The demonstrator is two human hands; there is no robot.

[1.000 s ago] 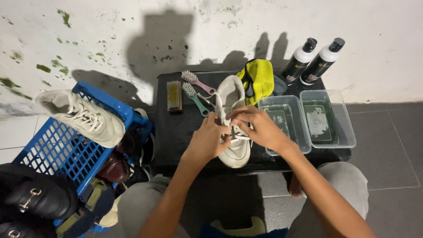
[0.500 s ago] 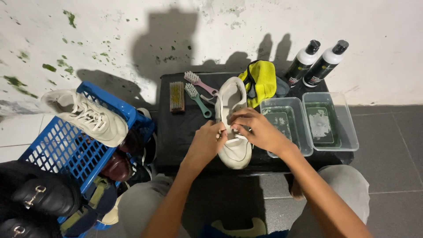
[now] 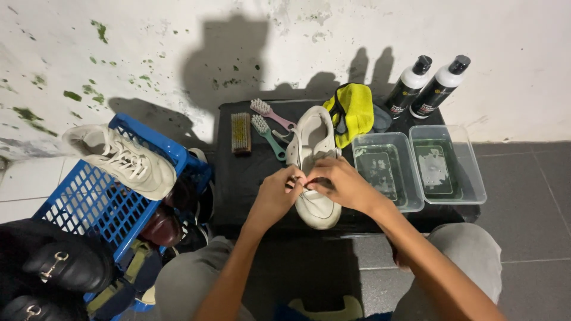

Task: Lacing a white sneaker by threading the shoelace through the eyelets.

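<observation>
Desk: a low black desk (image 3: 250,178) stood against a stained white wall (image 3: 178,53), on grey floor tiles (image 3: 535,214).
Shoe: a cream leather sneaker (image 3: 315,172) lay at the desk's middle, toe toward the person.
Left hand (image 3: 276,196): pinched shut on the sneaker's lace.
Right hand (image 3: 339,184): fingers likewise closed on the lace.
Right side: two clear plastic tubs (image 3: 416,166).
Left of the desk: a blue plastic crate (image 3: 89,202).

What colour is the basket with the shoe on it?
Blue: the basket shows in the head view, white shoe on top.
</observation>
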